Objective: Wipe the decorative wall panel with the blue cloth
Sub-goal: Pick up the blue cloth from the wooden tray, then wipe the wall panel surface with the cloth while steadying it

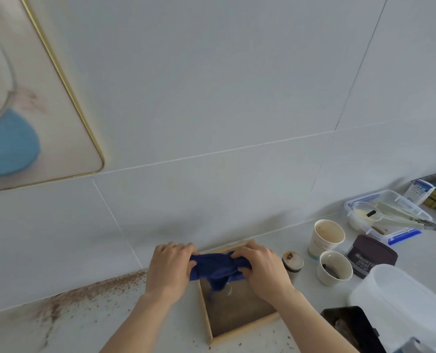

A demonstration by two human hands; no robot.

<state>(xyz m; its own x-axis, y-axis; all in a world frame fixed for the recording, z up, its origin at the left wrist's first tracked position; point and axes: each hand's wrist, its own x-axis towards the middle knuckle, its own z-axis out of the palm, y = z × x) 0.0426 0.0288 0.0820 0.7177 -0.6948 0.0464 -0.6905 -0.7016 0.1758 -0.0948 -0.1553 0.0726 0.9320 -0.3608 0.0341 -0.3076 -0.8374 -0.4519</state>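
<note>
The blue cloth (215, 268) is bunched and stretched between my two hands, low in the middle of the view. My left hand (169, 267) grips its left end and my right hand (262, 270) grips its right end. A loose tail of cloth hangs down over a wooden-framed tray (240, 327) on the counter. The decorative wall panel (33, 103), pale with a gold rim and a blue shape, hangs on the tiled wall at the upper left, well away from both hands.
Brown powder (89, 291) is spilled along the counter's back edge at left. To the right stand a small jar (292, 262), two paper cups (326, 238), a cocoa tin (371, 256), a clear box with tongs (390, 215), a white tub (400, 301) and a black container (352, 329).
</note>
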